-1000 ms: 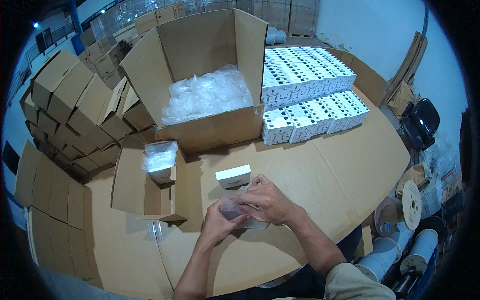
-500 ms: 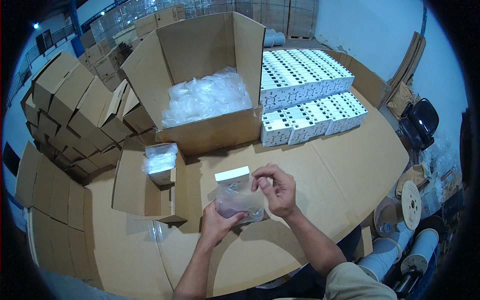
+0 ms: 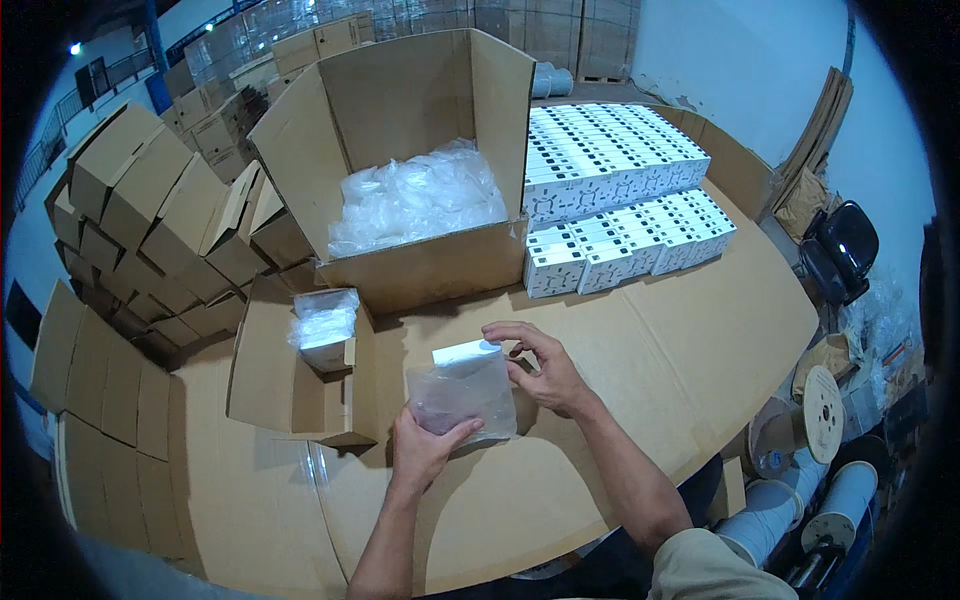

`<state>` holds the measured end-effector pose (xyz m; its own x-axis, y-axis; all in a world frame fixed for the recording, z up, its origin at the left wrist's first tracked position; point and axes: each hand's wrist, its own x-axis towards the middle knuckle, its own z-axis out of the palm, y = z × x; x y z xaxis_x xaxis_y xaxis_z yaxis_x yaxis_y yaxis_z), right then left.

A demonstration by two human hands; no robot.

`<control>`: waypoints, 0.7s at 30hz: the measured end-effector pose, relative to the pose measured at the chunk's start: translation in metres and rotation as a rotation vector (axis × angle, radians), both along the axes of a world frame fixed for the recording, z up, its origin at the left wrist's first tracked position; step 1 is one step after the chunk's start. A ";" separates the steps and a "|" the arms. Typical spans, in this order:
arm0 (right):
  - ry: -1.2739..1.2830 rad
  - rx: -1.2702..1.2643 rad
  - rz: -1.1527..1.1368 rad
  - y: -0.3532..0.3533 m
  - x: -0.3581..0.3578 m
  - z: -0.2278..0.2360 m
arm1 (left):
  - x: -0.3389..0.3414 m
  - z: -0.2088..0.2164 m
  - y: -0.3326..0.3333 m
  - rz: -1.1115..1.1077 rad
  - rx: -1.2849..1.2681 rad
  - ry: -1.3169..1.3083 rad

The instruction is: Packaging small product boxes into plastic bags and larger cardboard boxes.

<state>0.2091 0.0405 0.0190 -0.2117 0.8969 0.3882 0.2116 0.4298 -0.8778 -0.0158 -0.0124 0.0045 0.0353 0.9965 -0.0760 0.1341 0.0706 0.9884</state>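
Note:
A clear plastic bag [image 3: 465, 408] is held over the table with a white box [image 3: 466, 352] partly inside it, the box's top end sticking out of the bag's mouth. My left hand [image 3: 425, 445] grips the lower left of the bag, thumb across its front. At the upper right corner, my right hand [image 3: 550, 372] has its fingers bent around the bag's edge beside the box; its exact fingertip contact is partly hidden. To the left, an open small carton [image 3: 300, 385] holds several bagged white boxes [image 3: 328, 325].
Behind stands a large open carton [image 3: 425, 258] filled with clear plastic bags [image 3: 420, 195]. Stacked white boxes [image 3: 620, 165] sit at the back right. Brown cartons [image 3: 165, 215] pile up at the left. Cable spools [image 3: 822, 402] stand beyond the cardboard-covered tabletop's [image 3: 680, 350] right edge.
The bag has been drawn up around more of the white box and lies flatter against it. My right hand has shifted slightly left, its fingers reaching over the box's corner.

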 end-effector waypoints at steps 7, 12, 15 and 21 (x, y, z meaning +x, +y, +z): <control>0.041 0.013 -0.077 0.008 -0.003 -0.020 | 0.003 0.007 -0.001 -0.016 0.012 0.102; 0.206 -0.083 -0.158 0.008 0.001 -0.021 | 0.004 0.004 -0.001 -0.040 0.031 0.075; 0.327 -0.046 -0.217 0.006 0.003 -0.014 | 0.005 0.005 -0.001 -0.069 0.051 0.011; 0.680 -0.002 -0.224 0.001 0.002 0.002 | 0.005 0.006 -0.001 -0.074 0.029 0.070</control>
<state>0.2108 0.0420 0.0206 0.2656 0.8914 0.3674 -0.2998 0.4385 -0.8472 -0.0106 -0.0136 0.0102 0.1041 0.9932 -0.0525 0.2070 0.0300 0.9779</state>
